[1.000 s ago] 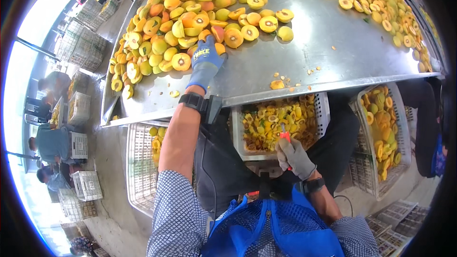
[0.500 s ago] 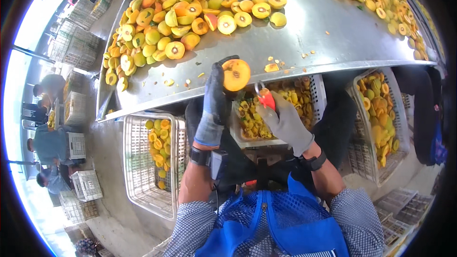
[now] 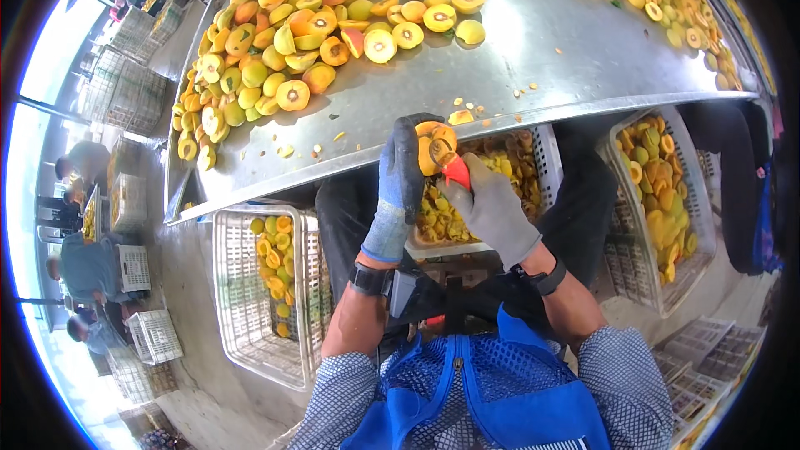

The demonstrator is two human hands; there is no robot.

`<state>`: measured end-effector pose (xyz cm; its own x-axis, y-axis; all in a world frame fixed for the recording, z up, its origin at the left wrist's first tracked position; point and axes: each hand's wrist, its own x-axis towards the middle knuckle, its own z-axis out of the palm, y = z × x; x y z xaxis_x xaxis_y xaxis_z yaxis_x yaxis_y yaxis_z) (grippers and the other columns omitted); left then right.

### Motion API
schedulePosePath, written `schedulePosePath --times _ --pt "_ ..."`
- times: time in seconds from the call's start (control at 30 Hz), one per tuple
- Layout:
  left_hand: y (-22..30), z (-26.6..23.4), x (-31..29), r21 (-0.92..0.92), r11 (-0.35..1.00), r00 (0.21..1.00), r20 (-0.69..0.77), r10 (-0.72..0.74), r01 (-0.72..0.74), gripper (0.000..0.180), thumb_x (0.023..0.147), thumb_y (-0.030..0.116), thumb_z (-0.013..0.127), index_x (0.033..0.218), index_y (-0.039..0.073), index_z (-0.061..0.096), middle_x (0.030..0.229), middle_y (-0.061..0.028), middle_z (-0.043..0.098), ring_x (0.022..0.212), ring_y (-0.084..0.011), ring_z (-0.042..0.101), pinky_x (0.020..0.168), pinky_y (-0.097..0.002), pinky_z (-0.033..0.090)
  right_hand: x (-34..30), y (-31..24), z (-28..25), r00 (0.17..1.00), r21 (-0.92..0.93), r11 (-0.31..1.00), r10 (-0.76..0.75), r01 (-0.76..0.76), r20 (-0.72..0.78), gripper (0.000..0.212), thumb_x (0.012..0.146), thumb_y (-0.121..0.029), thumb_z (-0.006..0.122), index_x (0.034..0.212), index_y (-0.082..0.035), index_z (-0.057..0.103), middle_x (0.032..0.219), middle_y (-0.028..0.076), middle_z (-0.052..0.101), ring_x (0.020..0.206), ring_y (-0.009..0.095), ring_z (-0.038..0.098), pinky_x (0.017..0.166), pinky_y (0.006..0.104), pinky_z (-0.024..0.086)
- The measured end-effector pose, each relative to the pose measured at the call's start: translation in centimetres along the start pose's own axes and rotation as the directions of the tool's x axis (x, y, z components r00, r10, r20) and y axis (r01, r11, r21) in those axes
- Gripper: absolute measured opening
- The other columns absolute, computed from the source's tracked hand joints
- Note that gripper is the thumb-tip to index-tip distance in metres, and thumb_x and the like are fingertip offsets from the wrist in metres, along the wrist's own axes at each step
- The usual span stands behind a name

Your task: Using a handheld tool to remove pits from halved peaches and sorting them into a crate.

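In a dark-palmed blue glove, my left hand [image 3: 400, 171] grips a halved peach [image 3: 433, 143] with its orange cut face toward me. My right hand [image 3: 492, 212], gloved in grey, is closed round a red-handled pitting tool [image 3: 454, 170]. The metal loop of that tool is against the cut face of the fruit; how deep it sits is hard to see. Both hands are over a crate [image 3: 546, 168] of yellow peach scraps, just off the near edge of the metal table [image 3: 400, 92].
Halved peaches [image 3: 292, 95] are heaped on the table's left, with another heap [image 3: 658, 8] at far right. A white crate [image 3: 242, 342] stands at my left, another [image 3: 629, 271] at my right, both holding peach halves. Co-workers [image 3: 87, 271] sit at far left near stacked crates [image 3: 125, 92].
My right hand has brought the pitting tool up to the peach half, which was apart from it before. The left hand has shifted slightly right and down, tilting the fruit.
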<state>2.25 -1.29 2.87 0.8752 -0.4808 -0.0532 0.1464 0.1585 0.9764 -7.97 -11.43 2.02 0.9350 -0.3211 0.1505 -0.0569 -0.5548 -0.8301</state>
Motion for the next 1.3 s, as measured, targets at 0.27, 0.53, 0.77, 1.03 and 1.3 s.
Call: schedulePosePath --times 0.27,0.53,0.77,1.03,1.3 --pt "-0.6 -0.1 1.1 0.302 0.951 0.998 -0.010 0.069 -0.063 0.047 0.103 0.036 0.034 0.099 -0.001 0.061 0.088 -0.0133 0.066 0.080 -0.0196 0.062 0.076 -0.0303 0.049 0.3 1.0 -0.1 0.997 -0.088 0.995 0.061 -0.057 0.052 0.027 0.087 -0.023 0.062 0.098 0.001 0.052 0.079 0.025 0.061 0.078 0.044 0.060 0.064 0.0476 0.047" --pt "-0.6 0.0 1.5 0.256 0.966 0.999 0.023 0.037 -0.041 0.033 0.099 0.025 0.041 0.094 -0.002 0.059 0.082 -0.0128 0.064 0.073 -0.0201 0.061 0.071 -0.0295 0.048 0.3 1.1 0.9 0.997 0.161 0.985 0.057 -0.065 0.051 0.029 0.089 -0.029 0.059 0.094 0.000 0.054 0.082 0.025 0.062 0.080 0.044 0.059 0.065 0.0471 0.047" --pt "-2.1 -0.6 0.1 0.101 0.989 0.994 -0.010 0.111 -0.109 0.033 0.100 0.028 0.040 0.103 0.001 0.059 0.096 -0.0102 0.062 0.086 -0.0149 0.059 0.080 -0.0272 0.047 -0.6 1.1 1.7 0.999 0.235 0.971 0.032 -0.036 0.021 0.030 0.090 -0.029 0.059 0.095 0.000 0.054 0.083 0.024 0.061 0.082 0.044 0.059 0.065 0.0456 0.047" --pt "-1.8 0.4 -0.9 -0.142 0.987 0.996 -0.066 0.064 -0.073 0.022 0.099 0.024 0.046 0.103 0.003 0.053 0.093 -0.0079 0.058 0.088 -0.0147 0.058 0.079 -0.0270 0.047 -1.7 0.8 2.4 0.993 0.220 0.970 0.113 -0.105 -0.024 0.031 0.089 -0.031 0.060 0.095 -0.001 0.055 0.082 0.024 0.062 0.081 0.044 0.060 0.065 0.0474 0.047" --pt "-2.4 0.2 -1.2 0.039 0.980 0.977 -0.078 0.198 -0.195 0.013 0.096 0.017 0.053 0.100 0.005 0.053 0.091 -0.0022 0.054 0.085 -0.0097 0.049 0.076 -0.0253 0.043 -1.8 0.2 1.4 0.962 0.471 0.846 0.163 -0.250 0.219 0.028 0.091 -0.027 0.055 0.094 0.001 0.058 0.074 0.022 0.061 0.076 0.041 0.062 0.062 0.0427 0.047"
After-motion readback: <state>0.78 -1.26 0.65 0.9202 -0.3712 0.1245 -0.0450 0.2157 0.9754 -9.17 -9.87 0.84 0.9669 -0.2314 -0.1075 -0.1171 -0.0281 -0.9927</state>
